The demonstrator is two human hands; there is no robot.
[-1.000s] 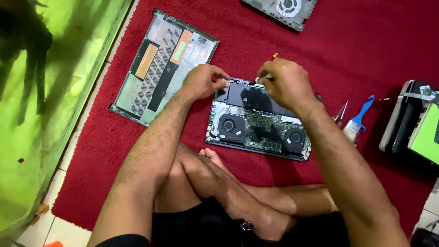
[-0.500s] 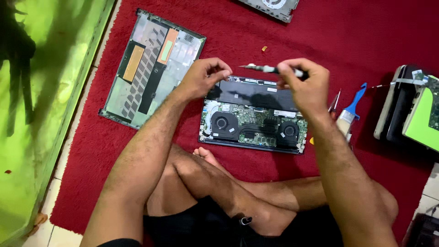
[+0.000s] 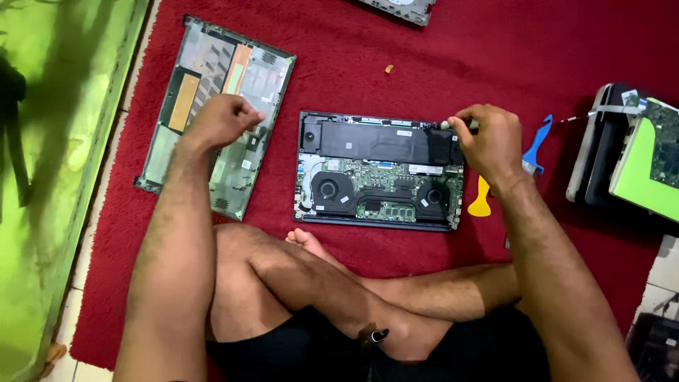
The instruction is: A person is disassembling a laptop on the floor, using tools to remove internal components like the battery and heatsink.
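Observation:
An opened laptop (image 3: 380, 173) lies on the red mat in front of my crossed legs, its black battery, two fans and green board exposed. My right hand (image 3: 489, 140) grips a screwdriver (image 3: 447, 125) whose tip meets the laptop's upper right corner. My left hand (image 3: 221, 119) hovers, fingers pinched together, over the removed bottom cover (image 3: 212, 78), which lies inside up at the left. I cannot tell whether anything small is pinched in it.
A yellow pry tool (image 3: 481, 201) and a blue tool (image 3: 537, 145) lie right of the laptop. Stacked devices with a green panel (image 3: 636, 159) sit at the right edge. Another device part (image 3: 399, 8) is at the top. A green sheet (image 3: 56, 141) borders the red mat (image 3: 424, 56) on the left.
My left hand moved from the laptop's top edge out over the bottom cover. My right hand brought the screwdriver down to the laptop's upper right corner. The camera view shifted.

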